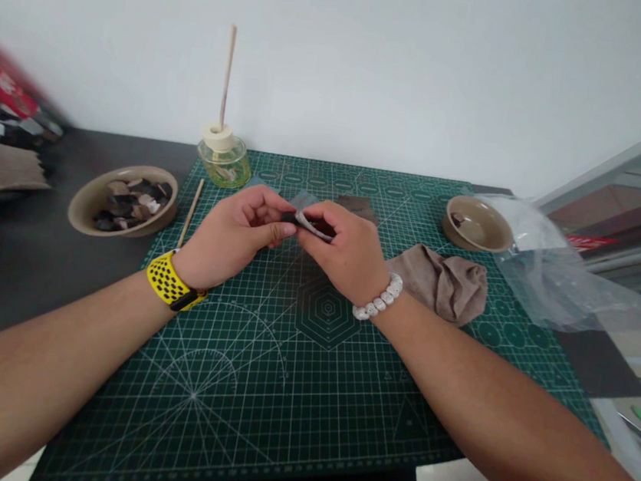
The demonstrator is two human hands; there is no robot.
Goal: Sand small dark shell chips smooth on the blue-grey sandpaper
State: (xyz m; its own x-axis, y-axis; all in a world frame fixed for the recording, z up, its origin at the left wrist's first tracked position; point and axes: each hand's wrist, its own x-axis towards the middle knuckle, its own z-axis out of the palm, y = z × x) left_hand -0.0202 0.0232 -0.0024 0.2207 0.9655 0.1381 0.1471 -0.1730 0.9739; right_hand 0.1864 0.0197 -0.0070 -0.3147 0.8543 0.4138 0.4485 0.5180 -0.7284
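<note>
My left hand (234, 231) pinches one end of a small dark piece (289, 218) between thumb and fingers. From the other side, my right hand (348, 247) is closed on a thin folded sheet (315, 228), dark with a pale edge, which meets that piece. The fingers hide much of both, and I cannot tell what they are made of. Both hands are above the green cutting mat (230, 423). Behind them lie a bluish-grey flat scrap (304, 198) and a brownish flat piece (359, 207).
Left of the mat stands a brown bowl (77, 214) of dark and tan chunks. A glass jar (230, 168) with an upright stick (228, 75) and a thin wooden stick (190, 214) are nearby. To the right are a crumpled brown cloth (443, 281), another bowl (487, 229) and a plastic bag (559, 279).
</note>
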